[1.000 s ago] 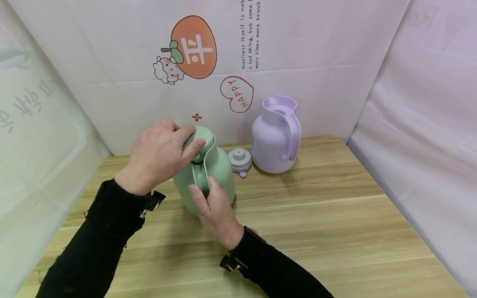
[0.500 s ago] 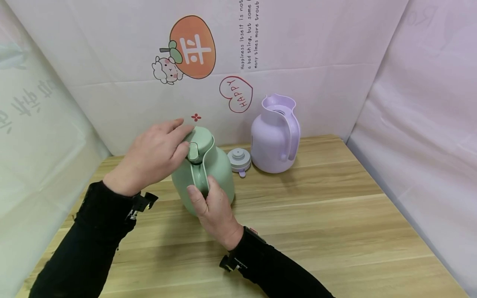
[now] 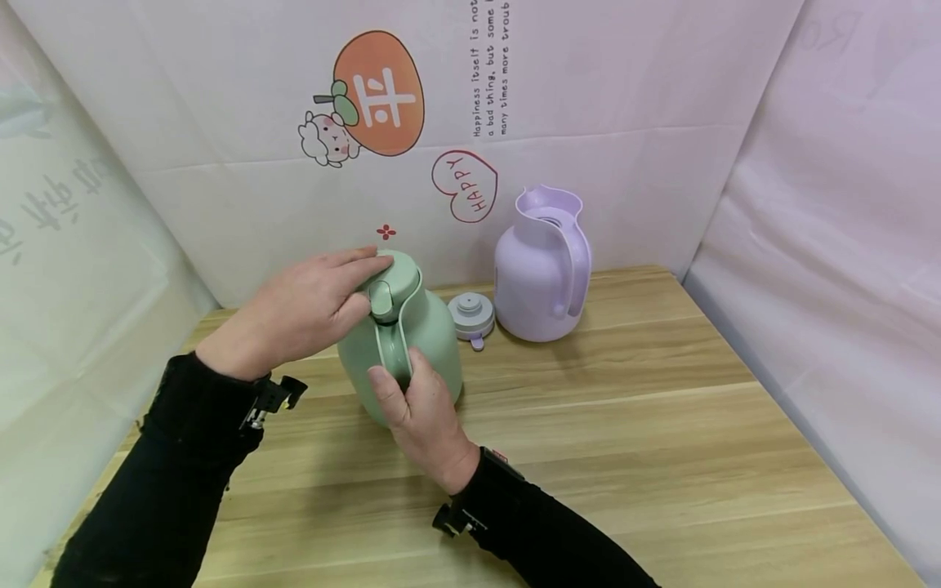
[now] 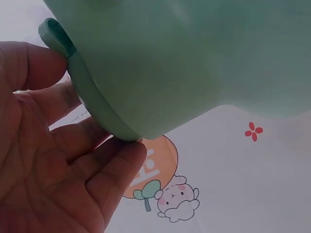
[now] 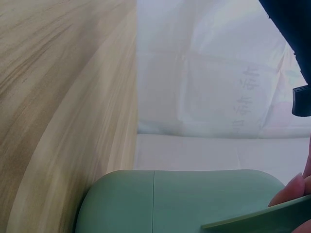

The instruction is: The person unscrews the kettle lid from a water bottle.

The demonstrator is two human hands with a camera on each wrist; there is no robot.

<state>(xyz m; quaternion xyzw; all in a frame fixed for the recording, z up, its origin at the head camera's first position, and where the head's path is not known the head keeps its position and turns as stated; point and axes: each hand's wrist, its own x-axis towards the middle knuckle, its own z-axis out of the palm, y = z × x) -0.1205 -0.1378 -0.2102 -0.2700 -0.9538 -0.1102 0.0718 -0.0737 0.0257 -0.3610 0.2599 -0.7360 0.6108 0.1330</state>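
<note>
A light green thermos jug (image 3: 437, 343) stands upright on the table, its round lid (image 3: 401, 273) seated in the mouth. My left hand (image 3: 297, 314) lies at the lid's left side, the fingers reaching over its top and the thumb beside its small tab (image 3: 381, 300). Seen in the left wrist view, thumb and fingertips touch the lid's rim (image 4: 92, 99). My right hand (image 3: 430, 420) grips the jug's handle (image 3: 394, 351), thumb along its near side. Some of its fingers are hidden behind the handle in the head view. The right wrist view shows the jug's smooth side (image 5: 194, 196).
A purple thermos jug (image 3: 532, 278) with its mouth uncovered stands at the back. Between the two jugs a grey lid (image 3: 471, 312) with a purple tab lies on the wooden table (image 3: 625, 425). White printed sheets (image 3: 625, 82) hang behind and at both sides.
My left thumb has moved from the right of the lid's tab to its left. The fingers lifted off and came back onto the lid. My right hand keeps its grip on the handle.
</note>
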